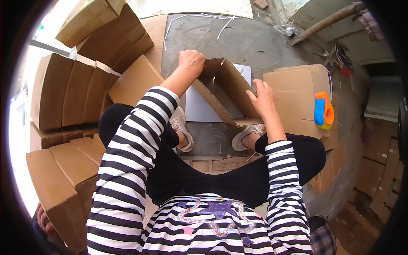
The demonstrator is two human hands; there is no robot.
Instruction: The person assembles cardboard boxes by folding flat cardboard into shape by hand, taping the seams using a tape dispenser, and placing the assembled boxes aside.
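A small open cardboard box is held tilted above the floor between my feet, its inside showing. My left hand is closed on its upper left corner, knuckles up. On the opposite side my right hand holds the right wall's edge, thumb toward the opening; its fingertips are partly hidden. Beneath the box lies a white flat sheet, mostly covered by it. To the right, an orange, blue and yellow tape dispenser rests on a stack of flattened cardboard.
Closed brown cartons are stacked along the left, with more cartons at the upper left. Another person's hand touches a carton at lower left. A wooden pole leans at upper right. White straps lie on the concrete floor.
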